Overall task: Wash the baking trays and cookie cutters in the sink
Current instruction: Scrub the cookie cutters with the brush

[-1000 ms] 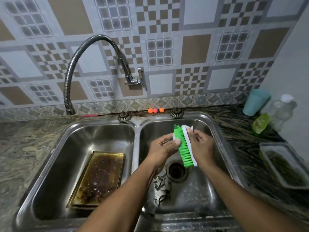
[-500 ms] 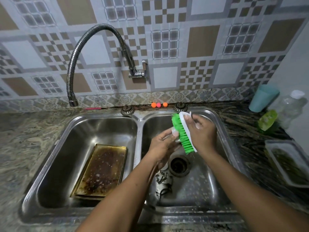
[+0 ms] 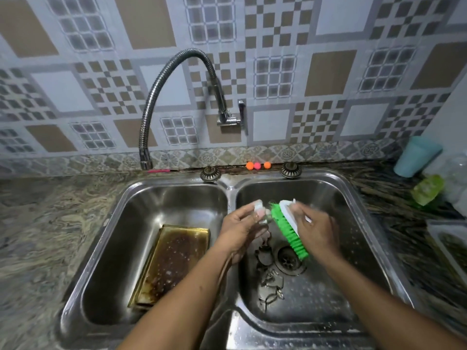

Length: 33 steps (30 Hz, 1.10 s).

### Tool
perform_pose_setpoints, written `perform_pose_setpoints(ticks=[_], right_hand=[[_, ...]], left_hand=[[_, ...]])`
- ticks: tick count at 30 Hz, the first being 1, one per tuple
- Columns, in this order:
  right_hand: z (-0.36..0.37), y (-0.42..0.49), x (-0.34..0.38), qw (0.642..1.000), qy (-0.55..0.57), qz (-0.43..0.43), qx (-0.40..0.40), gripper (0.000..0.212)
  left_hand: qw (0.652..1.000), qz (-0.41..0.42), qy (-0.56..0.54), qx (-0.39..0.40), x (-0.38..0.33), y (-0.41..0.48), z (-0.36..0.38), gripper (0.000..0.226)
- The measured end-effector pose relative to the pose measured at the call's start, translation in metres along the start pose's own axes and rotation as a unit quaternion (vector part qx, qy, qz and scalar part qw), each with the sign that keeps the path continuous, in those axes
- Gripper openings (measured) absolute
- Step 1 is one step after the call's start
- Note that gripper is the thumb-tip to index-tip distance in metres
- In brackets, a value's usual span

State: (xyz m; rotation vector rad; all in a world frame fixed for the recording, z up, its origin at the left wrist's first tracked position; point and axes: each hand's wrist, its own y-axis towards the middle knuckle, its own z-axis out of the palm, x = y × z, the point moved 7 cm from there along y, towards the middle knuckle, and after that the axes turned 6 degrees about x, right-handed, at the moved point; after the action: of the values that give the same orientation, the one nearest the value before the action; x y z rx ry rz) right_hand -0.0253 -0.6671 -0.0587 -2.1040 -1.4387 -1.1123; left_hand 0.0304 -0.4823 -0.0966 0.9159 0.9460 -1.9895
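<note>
The right hand (image 3: 316, 231) has its grip closed round a brush (image 3: 290, 233), green bristles turned toward the left hand (image 3: 240, 231), whose fingertips pinch a small piece (image 3: 264, 219) against them; blur hides what the piece is. Both hands are above the right basin (image 3: 328, 195). Under them, cutters (image 3: 270, 284) lie loose beside the drain (image 3: 288, 260). A stained tray (image 3: 171, 261) lies in the left basin (image 3: 151, 205). A cup (image 3: 415, 160) stands on the bench (image 3: 38, 236), far right.
</note>
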Motion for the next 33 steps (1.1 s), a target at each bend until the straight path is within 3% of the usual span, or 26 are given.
perform_pose_setpoints(ticks=[3, 6, 10, 15, 19, 22, 26, 28, 30, 33], right_hand=[[0.021, 0.006, 0.039, 0.998, 0.030, -0.048, 0.005, 0.047], [0.033, -0.022, 0.027, 0.999, -0.024, -0.032, 0.014, 0.056], [0.046, -0.005, 0.054, 0.999, 0.032, -0.009, -0.014, 0.041], [0.079, -0.030, 0.058, 1.000, 0.023, -0.012, 0.011, 0.053], [0.094, -0.016, 0.085, 0.996, 0.083, -0.015, -0.008, 0.043], [0.121, -0.034, 0.100, 0.998, 0.048, -0.042, 0.013, 0.047], [0.133, -0.039, 0.089, 0.998, -0.027, 0.001, 0.064, 0.052], [0.145, -0.026, 0.111, 0.996, -0.014, -0.014, 0.084, 0.045], [0.163, -0.021, 0.139, 0.991, -0.006, -0.038, 0.131, 0.041], [0.198, -0.029, 0.155, 0.974, -0.062, -0.048, 0.214, 0.033]], left_hand=[[1.000, 0.005, -0.014, 0.019, -0.016, -0.001, -0.007, 0.026], [1.000, -0.004, -0.015, 0.004, -0.018, -0.005, -0.035, 0.030], [0.999, -0.008, -0.034, 0.005, -0.022, -0.008, -0.051, 0.032], [0.999, -0.018, -0.047, 0.018, -0.017, -0.017, -0.082, 0.028], [0.991, -0.008, -0.130, 0.037, -0.028, -0.018, -0.101, 0.037], [0.987, 0.007, -0.155, 0.043, -0.046, -0.019, -0.119, 0.042], [0.987, -0.032, -0.154, 0.030, -0.041, -0.034, -0.167, 0.046], [0.994, -0.046, -0.102, 0.019, -0.038, -0.040, -0.191, 0.045], [0.996, -0.054, 0.073, -0.023, -0.038, -0.046, -0.221, 0.039], [0.936, -0.049, 0.340, -0.074, -0.041, -0.057, -0.262, 0.037]])
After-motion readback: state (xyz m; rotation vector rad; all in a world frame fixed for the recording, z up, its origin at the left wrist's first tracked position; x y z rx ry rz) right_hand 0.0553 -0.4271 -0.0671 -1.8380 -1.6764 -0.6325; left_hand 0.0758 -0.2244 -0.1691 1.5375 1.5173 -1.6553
